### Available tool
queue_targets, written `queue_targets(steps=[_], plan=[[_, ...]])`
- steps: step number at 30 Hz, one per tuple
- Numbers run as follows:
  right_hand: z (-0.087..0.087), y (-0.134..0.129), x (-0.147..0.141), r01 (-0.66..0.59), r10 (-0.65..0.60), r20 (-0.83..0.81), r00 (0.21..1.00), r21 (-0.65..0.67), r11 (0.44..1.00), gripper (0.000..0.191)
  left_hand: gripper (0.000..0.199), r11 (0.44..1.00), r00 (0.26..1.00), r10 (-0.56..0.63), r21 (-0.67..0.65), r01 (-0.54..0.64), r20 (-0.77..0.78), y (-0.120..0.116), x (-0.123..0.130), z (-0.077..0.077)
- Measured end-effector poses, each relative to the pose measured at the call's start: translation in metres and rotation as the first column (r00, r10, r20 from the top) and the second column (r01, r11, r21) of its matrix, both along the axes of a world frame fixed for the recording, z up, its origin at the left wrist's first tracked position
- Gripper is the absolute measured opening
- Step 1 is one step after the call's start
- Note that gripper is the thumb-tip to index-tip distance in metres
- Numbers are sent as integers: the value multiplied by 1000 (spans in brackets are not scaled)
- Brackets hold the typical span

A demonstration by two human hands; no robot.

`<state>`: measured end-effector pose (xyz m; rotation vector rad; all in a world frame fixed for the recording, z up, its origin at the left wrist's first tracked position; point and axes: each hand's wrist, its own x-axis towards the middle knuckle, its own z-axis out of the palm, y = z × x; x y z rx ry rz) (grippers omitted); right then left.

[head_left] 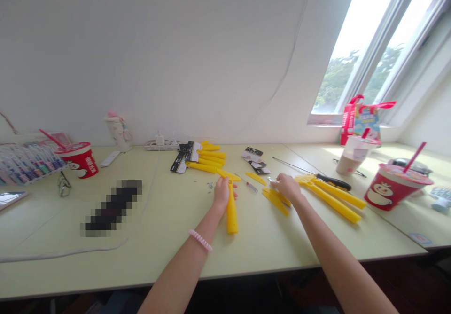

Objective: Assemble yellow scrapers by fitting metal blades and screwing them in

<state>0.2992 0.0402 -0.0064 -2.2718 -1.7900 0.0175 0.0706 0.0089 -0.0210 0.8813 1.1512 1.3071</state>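
A slanted window [362, 46] lit the upper right of the frame above a long, pale green surface [183, 253] crowded with yellow plastic parts. At center, a person's left hand [221, 194], a pink beaded bracelet [200, 240] on its wrist, gripped a yellow bar [231, 213] lying on the surface, the fingers [225, 182] closed around its far end beneath a thin yellow strip [227, 174]. The right hand [288, 186] hovered just to the right, its fingers [280, 178] drawn narrowly together above a small heap of yellow pieces [275, 200]; whether they held anything could not be told.

Beyond the hands lay a pile of yellow bars [209, 156], beside black and white cards [186, 156]. Two long yellow bars [334, 199] joined at one end lay at right, next to a black-handled tool [333, 181]. Two red cups with straws stood apart, one at far right [392, 189], the other at left [78, 161]. A milky drink [354, 156] and a paper bag [361, 119] stood near the window. A small screwdriver [247, 185] and tiny screws [210, 185] lay near the left hand.
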Motion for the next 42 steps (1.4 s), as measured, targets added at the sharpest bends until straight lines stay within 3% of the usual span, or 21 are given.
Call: queue_targets(steps=[6, 10, 12, 15, 18, 20, 24, 27, 30, 32, 35, 42], plan=[[4, 1, -16, -103, 113, 286, 952, -52, 993, 25, 19, 1000, 1000, -1, -6, 1, -24, -1, 0, 0], [7, 3, -15, -157, 179, 312, 933, -93, 983, 25, 19, 1000, 1000, 3, -5, -4, -26, 1, -1, -3], [11, 3, -11, -128, 145, 253, 957, -80, 989, 26, 19, 1000, 1000, -1, -5, 1, -22, 2, 0, -4], [20, 2, -9, -88, 88, 14, 996, 7, 996, 27, 20, 1000, 1000, -23, -7, 23, -1, 2, 0, -4], [35, 2, -16, -86, 142, -291, 946, 197, 977, 22, 21, 998, 998, -58, 4, 58, 9, 1, 1, -3], [46, 2, -26, -83, 243, -510, 825, 316, 945, 20, 21, 996, 996, -86, 15, 86, 15, 0, 2, -3], [57, -4, -51, -123, 388, -825, 411, 372, 920, 18, 20, 989, 989, -147, 35, 147, 15, -1, 2, -2], [48, -6, -65, -146, 414, -905, 99, 398, 906, 12, 21, 982, 983, -183, 40, 183, 11, -2, 3, -2], [29, -1, -74, -48, 372, -915, -157, 383, 922, 11, 22, 980, 980, -198, 30, 198, -6, -2, 4, -1], [16, 4, -78, 22, 337, -911, -240, 341, 940, 11, 23, 979, 979, -200, 17, 201, -23, -2, 5, -1], [4, 8, -82, 54, 314, -913, -259, 311, 949, 13, 24, 980, 980, -196, 19, 197, -44, -1, 5, -1], [2, 0, -82, 117, 351, -881, -318, 331, 936, 18, 19, 963, 963, -266, 27, 268, -51, -2, 4, 0]])
